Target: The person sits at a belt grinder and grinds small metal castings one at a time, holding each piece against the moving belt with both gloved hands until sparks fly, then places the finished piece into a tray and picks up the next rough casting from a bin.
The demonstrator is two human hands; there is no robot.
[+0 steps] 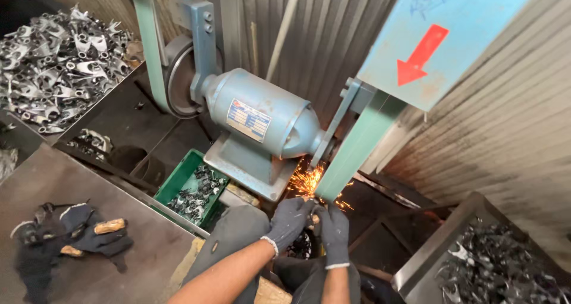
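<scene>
Both my hands wear dark grey gloves. My left hand and my right hand are pressed together around a small metal part, mostly hidden between the fingers. They hold it against the lower end of a green sanding belt, where orange sparks fly out. The belt runs off a blue bench grinder motor.
A green crate with several metal parts sits left of the motor. A pile of shiny forged parts fills a tray at upper left. Another metal bin of parts is at lower right. Spare gloves lie on a steel table. A second belt runs on the left.
</scene>
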